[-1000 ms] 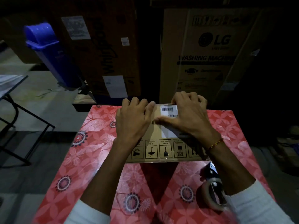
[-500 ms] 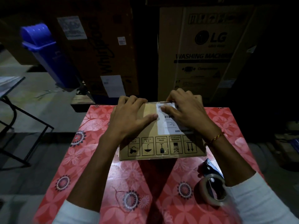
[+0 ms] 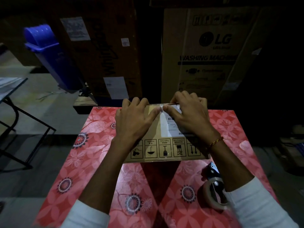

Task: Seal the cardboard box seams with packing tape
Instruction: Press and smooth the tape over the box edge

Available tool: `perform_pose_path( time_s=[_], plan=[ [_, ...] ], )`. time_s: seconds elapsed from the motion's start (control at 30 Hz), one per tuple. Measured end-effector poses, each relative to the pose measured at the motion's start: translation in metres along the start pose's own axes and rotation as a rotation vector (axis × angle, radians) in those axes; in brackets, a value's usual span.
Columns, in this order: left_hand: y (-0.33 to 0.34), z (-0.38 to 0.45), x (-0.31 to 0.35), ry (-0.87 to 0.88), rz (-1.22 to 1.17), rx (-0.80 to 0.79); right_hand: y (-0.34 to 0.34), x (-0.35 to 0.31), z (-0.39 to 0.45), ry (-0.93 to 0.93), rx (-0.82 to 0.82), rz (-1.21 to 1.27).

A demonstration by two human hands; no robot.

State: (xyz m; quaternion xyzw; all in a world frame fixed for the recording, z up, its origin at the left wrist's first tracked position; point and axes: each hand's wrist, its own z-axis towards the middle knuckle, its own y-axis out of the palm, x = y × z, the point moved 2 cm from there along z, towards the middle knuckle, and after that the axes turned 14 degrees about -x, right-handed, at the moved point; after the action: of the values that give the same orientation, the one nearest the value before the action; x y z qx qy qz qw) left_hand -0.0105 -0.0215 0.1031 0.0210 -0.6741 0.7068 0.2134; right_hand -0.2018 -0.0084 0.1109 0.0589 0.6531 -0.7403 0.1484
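Note:
A small cardboard box with handling symbols and a white label lies flat on the red flowered table. My left hand rests on the box's left half, its fingers curled over the far edge and its thumb pressing the top. My right hand lies on the right half, fingers hooked over the far edge. The two thumb tips meet at the middle of the far edge, where clear tape glints. A tape dispenser with a brown roll lies on the table under my right forearm.
Large cardboard appliance boxes stand right behind the table. A blue swing-lid bin stands on the floor at the back left. A folding table's edge and black legs are at the far left. The room is dim.
Both hands slid toward the box's far edge and their thumbs came together at its middle. The box now lies a little nearer to me and shows more of its top.

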Motion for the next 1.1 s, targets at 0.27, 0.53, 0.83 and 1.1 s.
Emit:
perform_pose_path(
  time_s=[0.27, 0.53, 0.83, 1.1],
  plan=[
    [-0.002, -0.001, 0.011, -0.063, -0.065, -0.006, 0.002, 0.001, -0.001, -0.023, 0.026, 0.036],
    [0.000, 0.004, 0.015, -0.109, -0.062, -0.045, 0.001, 0.000, -0.002, 0.013, 0.024, 0.033],
    [-0.006, 0.011, 0.011, -0.074, -0.152, -0.189, -0.007, 0.001, 0.000, -0.003, -0.071, 0.149],
    [0.001, 0.005, 0.016, -0.113, -0.087, -0.018, -0.005, 0.001, -0.004, -0.025, 0.019, 0.138]
  ],
)
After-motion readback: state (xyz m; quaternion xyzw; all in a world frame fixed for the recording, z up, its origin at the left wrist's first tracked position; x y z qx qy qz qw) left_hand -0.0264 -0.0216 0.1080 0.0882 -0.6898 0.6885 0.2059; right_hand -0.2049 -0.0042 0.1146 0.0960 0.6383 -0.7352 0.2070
